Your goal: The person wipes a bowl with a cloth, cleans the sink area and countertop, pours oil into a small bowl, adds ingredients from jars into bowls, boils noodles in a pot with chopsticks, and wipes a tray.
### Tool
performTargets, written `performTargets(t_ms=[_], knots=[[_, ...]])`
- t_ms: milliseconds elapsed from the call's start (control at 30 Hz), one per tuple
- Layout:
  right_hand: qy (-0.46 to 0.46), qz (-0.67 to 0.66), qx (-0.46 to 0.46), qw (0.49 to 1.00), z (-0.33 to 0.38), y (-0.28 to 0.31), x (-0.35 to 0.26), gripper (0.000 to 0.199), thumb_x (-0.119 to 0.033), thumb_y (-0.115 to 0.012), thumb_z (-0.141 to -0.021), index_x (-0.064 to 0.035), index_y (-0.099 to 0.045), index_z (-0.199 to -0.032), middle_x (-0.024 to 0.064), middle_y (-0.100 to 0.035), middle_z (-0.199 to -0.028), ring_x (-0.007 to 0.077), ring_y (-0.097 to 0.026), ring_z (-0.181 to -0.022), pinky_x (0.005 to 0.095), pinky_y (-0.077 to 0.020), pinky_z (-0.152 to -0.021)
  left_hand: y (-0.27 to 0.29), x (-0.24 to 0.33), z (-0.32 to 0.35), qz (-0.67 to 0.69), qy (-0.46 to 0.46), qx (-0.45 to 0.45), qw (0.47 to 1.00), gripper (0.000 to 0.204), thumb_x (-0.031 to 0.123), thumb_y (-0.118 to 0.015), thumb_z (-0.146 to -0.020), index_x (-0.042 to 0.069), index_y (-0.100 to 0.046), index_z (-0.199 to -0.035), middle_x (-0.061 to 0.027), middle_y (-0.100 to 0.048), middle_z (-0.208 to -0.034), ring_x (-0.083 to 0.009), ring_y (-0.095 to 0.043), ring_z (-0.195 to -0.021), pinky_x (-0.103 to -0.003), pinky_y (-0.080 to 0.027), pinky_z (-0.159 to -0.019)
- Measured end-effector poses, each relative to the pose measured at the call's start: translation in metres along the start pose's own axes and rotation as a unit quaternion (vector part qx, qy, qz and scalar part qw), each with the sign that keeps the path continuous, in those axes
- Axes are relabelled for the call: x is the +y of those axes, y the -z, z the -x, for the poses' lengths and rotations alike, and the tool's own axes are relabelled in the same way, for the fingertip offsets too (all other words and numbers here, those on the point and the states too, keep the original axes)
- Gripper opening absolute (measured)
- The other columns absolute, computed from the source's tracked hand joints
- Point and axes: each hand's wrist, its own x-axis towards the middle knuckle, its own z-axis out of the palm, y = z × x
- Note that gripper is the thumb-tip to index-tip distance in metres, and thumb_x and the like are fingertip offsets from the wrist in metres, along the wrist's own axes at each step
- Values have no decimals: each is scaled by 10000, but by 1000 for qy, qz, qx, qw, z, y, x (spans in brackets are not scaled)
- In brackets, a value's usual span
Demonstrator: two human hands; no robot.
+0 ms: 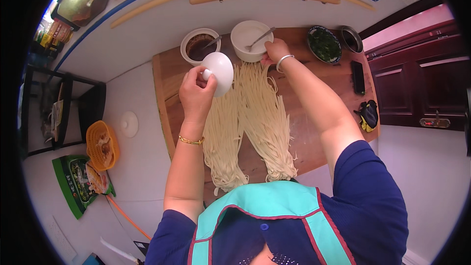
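Over the far end of the noodles [267,122], the left hand [195,87] pinches a lid [222,71] by its knob [206,74], and just beyond them the right hand [277,50] grips a bowl's rim [235,28].

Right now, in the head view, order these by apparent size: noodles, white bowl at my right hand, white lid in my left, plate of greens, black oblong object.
Noodles, the largest
White bowl
White lid and plate of greens: too alike to rank
Black oblong object, the smallest
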Motion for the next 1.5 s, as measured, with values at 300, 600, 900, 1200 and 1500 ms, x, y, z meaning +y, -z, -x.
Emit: performTargets(t_ms=[300, 600, 900, 1200, 1500], knots=[[-7, -90, -28, 996, -33, -43, 9, 234, -144, -419, -849, 49, -492, -959, 192, -610, -760, 306, -648, -598, 379, -546, -502, -11, -21, 1, -28, -19, 35, 999, 198, 99, -648, -725, 25, -615, -905, -78, -574, -771, -155, -564, -591, -280, -479, -578], [110, -116, -2, 987, 85, -37, 49, 393, -190, -510, -917, -18, -439, -1264, 77, -604, -867, 121, -597, -681, 217, -474, -580, 137, -129, 9, -200, 50, 121, 971, 222, 160, -651, -712, 60, -624, -908, -110, -600, -805, -248, -614, -702, -354, -497, -629], [83, -77, -128, 985, 196, -122, 51, 319, -85, -499, -913, 7, -476, -1218, 53, -596, -909, 106, -601, -725, 204, -480, -634, 173, -229, 3, -332, 155, 68, 928, 293, 187, -637, -706, 80, -613, -978, -136, -599, -914, -310, -608, -812, -397, -502, -709], [87, -40, -177, 979, 218, -148, 39, 151, -122, -575, -885, 10, -592, -955, 41, -619, -782, 101, -605, -681, 214, -481, -642, 167, -178, 36, -320, 129, 134, 929, 220, 210, -622, -778, 72, -618, -949, -136, -597, -890, -313, -588, -882, -405, -489, -725], [142, 12, -379, 915, 276, -140, 52, 299, -142, -544, -898, 4, -546, -1159, 76, -624, -1007, 126, -602, -893, 245, -479, -746, 136, -6, 230, -138, -90, -1, 986, 140, 80, -591, -796, 26, -623, -921, -125, -613, -941, -300, -583, -898, -377, -476, -776]])
